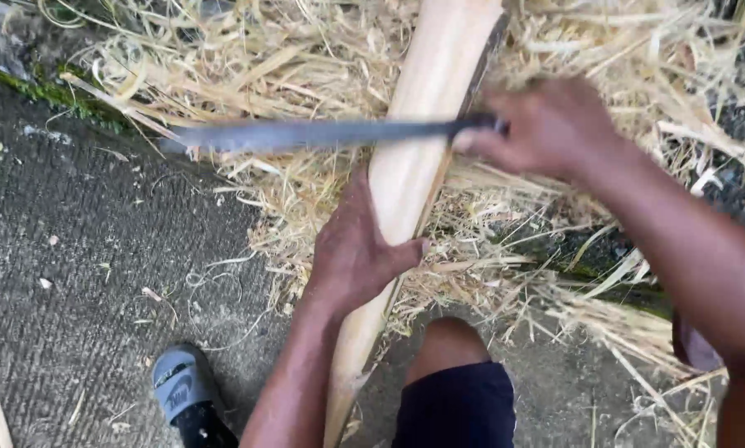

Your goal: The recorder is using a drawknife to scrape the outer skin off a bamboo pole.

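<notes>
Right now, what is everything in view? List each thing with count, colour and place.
Bamboo pole: one, pale tan, running from top centre down to bottom centre.
Long knife: one, dark grey blade, lying across the pole, pointing left.
Shavings: a heap, straw yellow, across the top and right.
Concrete ground: grey, left and bottom.
Moss strip: green, upper left edge.
Sandal: one, grey and black, bottom left.
Shorts: dark blue, bottom centre, knee above.
Left hand: gripping the pole.
Right hand: gripping the knife handle.
</notes>
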